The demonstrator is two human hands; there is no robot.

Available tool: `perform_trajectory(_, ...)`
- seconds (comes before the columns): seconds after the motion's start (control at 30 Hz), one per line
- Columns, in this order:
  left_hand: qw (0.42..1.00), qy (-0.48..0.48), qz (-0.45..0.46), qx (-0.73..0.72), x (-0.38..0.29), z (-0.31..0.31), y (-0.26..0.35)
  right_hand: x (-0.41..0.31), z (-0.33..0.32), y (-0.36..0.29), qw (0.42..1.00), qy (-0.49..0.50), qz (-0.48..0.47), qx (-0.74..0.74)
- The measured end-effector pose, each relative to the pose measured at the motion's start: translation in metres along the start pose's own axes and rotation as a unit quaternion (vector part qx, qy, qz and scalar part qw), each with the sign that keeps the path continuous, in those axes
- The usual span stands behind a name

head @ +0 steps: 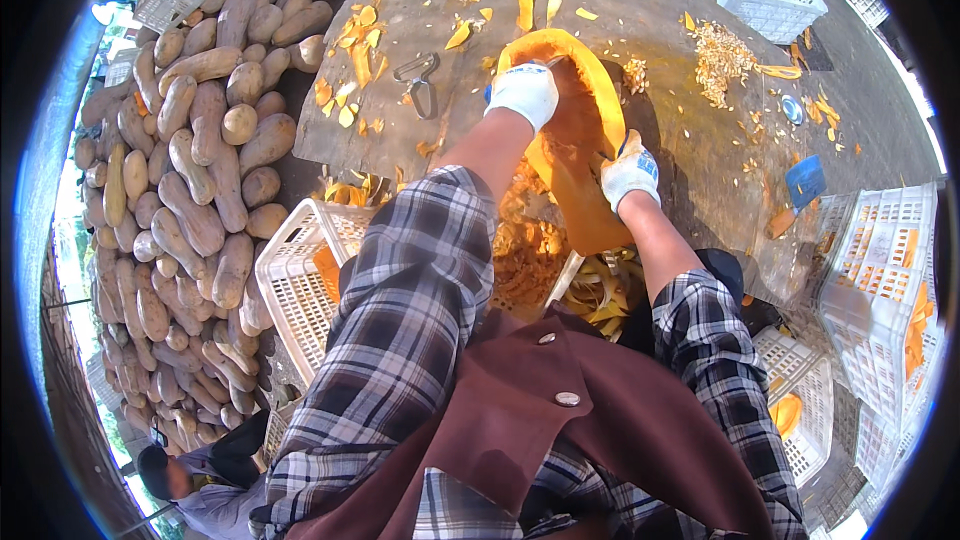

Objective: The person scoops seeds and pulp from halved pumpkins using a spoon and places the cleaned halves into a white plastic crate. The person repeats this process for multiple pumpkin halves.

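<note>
A hollowed length of orange pumpkin [592,165] lies tilted in front of me, its cut rim and stringy inside facing up. My left hand [525,94], in a white glove, reaches into its far end. A small metal tool [553,61] pokes out of that fist; most of it is hidden by the glove. My right hand [630,167], gloved too, grips the pumpkin's right edge with the thumb on the inner side. Below the near end, pulp and seeds [529,251] fill a container, beside a heap of yellow peel strips [604,289].
A Y-shaped peeler [420,82] and peel scraps lie on the worn wooden board [450,127]. Right of me are a seed pile [721,60], a blue-bladed scraper [804,184] and white plastic crates [874,292]. Whole pumpkins [202,187] are heaped at left; a person [202,484] sits lower left.
</note>
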State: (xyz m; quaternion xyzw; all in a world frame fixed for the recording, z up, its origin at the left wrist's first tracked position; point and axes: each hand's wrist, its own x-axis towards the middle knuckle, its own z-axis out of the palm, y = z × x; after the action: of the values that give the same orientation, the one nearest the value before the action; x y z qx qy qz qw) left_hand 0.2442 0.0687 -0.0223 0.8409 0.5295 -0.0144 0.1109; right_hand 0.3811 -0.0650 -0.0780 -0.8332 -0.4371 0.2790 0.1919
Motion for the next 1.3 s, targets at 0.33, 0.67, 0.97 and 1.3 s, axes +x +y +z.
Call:
perform_trajectory(0.33,0.994,0.025,-0.004,-0.111,-0.058,0.071,-0.016,0.021,-0.04,-0.021,0.974,-0.024,-0.139,-0.177)
perform_trajectory(0.67,0.989,0.113,-0.004,-0.093,-0.08,0.091,-0.027,-0.007,-0.043,-0.004,0.918,0.032,-0.125,-0.376)
perform_trajectory(0.97,0.99,-0.031,-0.077,0.113,-0.065,0.012,-0.077,-0.008,-0.042,-0.004,0.92,0.028,-0.122,-0.372)
perform_trajectory(1.3,0.991,-0.052,-0.068,-0.102,-0.095,0.062,-0.009,-0.01,-0.041,-0.003,0.916,0.034,-0.126,-0.38)
